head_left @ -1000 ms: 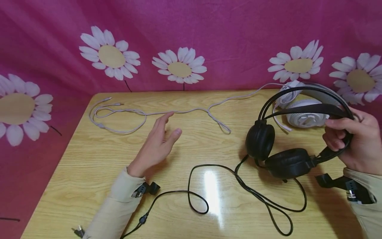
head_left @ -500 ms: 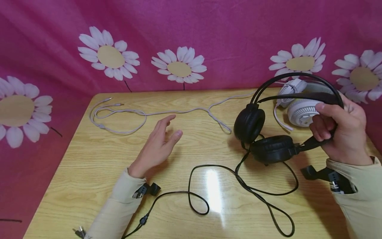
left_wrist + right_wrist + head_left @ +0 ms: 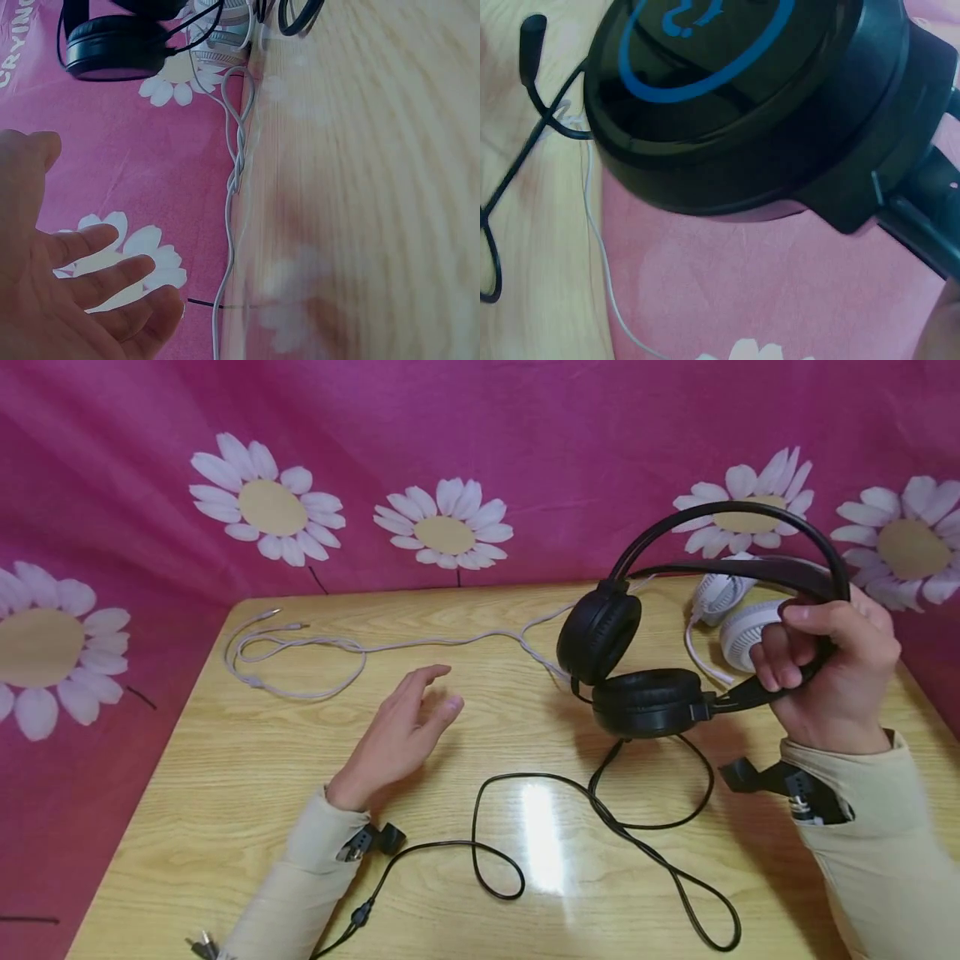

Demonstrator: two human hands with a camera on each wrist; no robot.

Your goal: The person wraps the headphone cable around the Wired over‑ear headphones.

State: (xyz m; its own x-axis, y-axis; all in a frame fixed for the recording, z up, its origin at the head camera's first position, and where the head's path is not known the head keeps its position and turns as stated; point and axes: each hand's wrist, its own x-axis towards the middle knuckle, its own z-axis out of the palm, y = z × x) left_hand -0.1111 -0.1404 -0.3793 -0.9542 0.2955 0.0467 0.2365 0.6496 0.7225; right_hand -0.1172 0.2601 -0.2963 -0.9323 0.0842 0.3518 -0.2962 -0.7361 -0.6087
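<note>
My right hand (image 3: pixel 836 668) grips the headband of a black headset (image 3: pixel 648 702), which hangs tilted above the right side of the table. In the right wrist view an ear cup (image 3: pixel 742 150) with a blue ring fills the upper part, and a microphone (image 3: pixel 532 49) juts out beside it. The headset's black cable (image 3: pixel 551 775) trails in loops on the wood. My left hand (image 3: pixel 393 735) hovers over the table's middle with relaxed fingers and holds nothing; the left wrist view shows its spread fingers (image 3: pixel 105 281).
A white headset (image 3: pixel 750 631) lies at the back right, partly behind the black one. Its white cable (image 3: pixel 420 643) runs along the back to a coil and plugs at the left. Black plugs (image 3: pixel 202 946) lie near the left sleeve. A pink flowered cloth (image 3: pixel 570 460) hangs behind the table.
My right hand has raised the black headset and carried it left, away from the right edge. The left hand has barely shifted.
</note>
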